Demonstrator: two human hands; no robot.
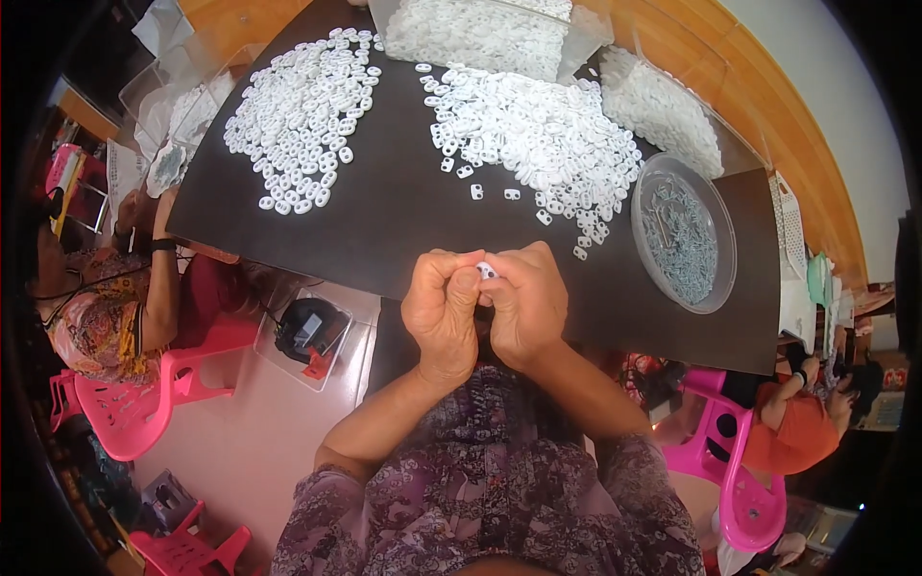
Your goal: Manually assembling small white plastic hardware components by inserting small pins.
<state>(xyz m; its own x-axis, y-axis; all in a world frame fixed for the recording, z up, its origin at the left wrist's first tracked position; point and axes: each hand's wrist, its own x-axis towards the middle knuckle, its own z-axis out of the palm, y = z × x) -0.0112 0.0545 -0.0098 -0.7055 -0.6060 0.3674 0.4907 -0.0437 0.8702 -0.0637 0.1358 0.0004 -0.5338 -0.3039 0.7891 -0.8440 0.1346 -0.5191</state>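
Note:
Close to the table's near edge, my left hand (pixel 442 309) and my right hand (pixel 528 302) meet, both closed around one small white plastic piece with two holes (pixel 488 272). Thumbs and forefingers of both hands pinch it, covering much of it. Whether a screw is in the piece, I cannot tell. Beyond my hands lies a pile of squarish white two-holed pieces (pixel 538 130), with several strays at its near side. A separate pile of oval white two-holed pieces (pixel 303 110) is at the far left. To the right, a clear round tub (pixel 693 306) holds many small grey screws (pixel 687 254).
A clear box (pixel 588 43) of white pieces stands at the back of the dark table (pixel 384 211); another heap (pixel 663 106) lies in a container right of it. People sit at left (pixel 106 326) and right (pixel 792 432). Pink chairs (pixel 134 408) stand around.

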